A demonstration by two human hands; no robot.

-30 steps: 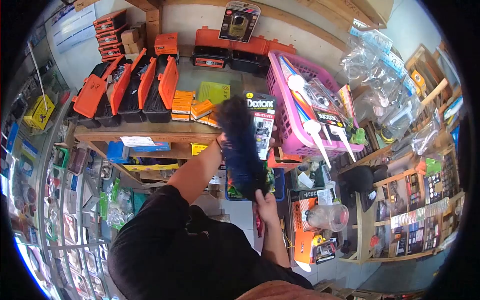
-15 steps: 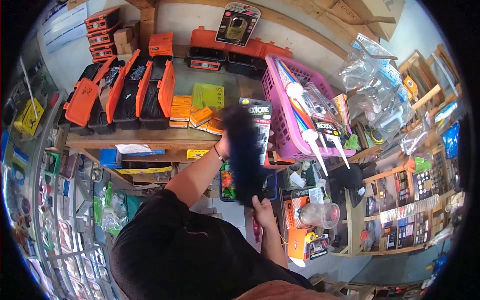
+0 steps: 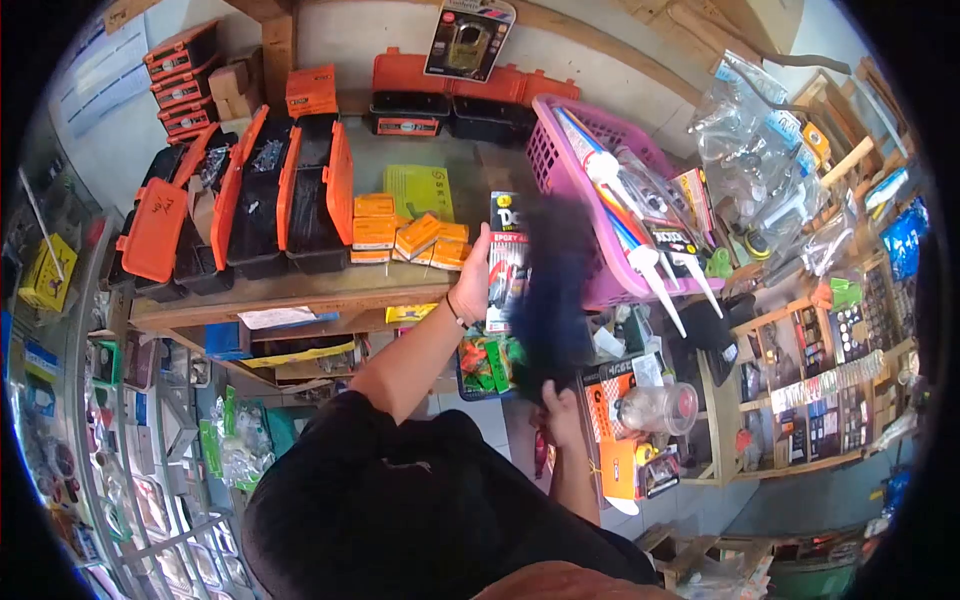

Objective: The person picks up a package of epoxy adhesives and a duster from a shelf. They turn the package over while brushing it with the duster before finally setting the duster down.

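In my left hand [image 3: 470, 285] is a carded pack of epoxy adhesive [image 3: 506, 262], upright at the shelf's front edge, with my thumb along its left side. My right hand [image 3: 563, 415] grips the lower end of a dark fluffy duster [image 3: 553, 290], which is smeared by motion. The duster stands just right of the pack and hides part of the pink basket [image 3: 620, 285]. White-nozzled tubes [image 3: 640, 255] and carded packs lie in that basket. Left of the pack, small orange boxes [image 3: 417, 236] sit on the shelf.
Open black-and-orange cases [image 3: 262, 215] with small hardware line the wooden shelf [image 3: 300, 297]. A carded padlock [image 3: 468, 40] stands behind. A clear plastic jar [image 3: 672, 409] and an orange box [image 3: 622, 468] are near my right forearm. Glass shelving [image 3: 150, 430] stands at left.
The duster has swung to the right, uncovering the face of the adhesive pack. My right hand has moved right with it. My left hand still holds the pack.
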